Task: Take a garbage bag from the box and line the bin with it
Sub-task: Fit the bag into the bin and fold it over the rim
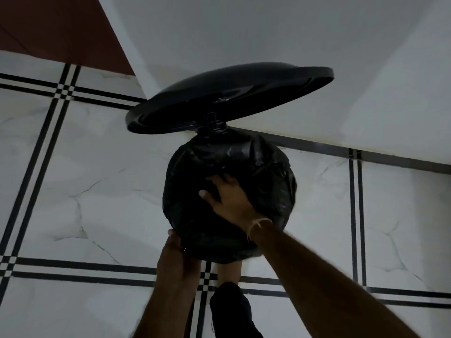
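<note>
Right grip (229,198) atop garbage bag (244,154)

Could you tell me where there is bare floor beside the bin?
Bare tiled floor lies left of the bin and right of it, below the wall. Crowded: the open lid behind; in front, the left hand gripping the rim, the right hand pressing the garbage bag, a foot.

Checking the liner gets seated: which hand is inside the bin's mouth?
The right hand, string at its wrist, presses on the garbage bag in the opening; the left hand is outside, at the bag's near edge.
</note>
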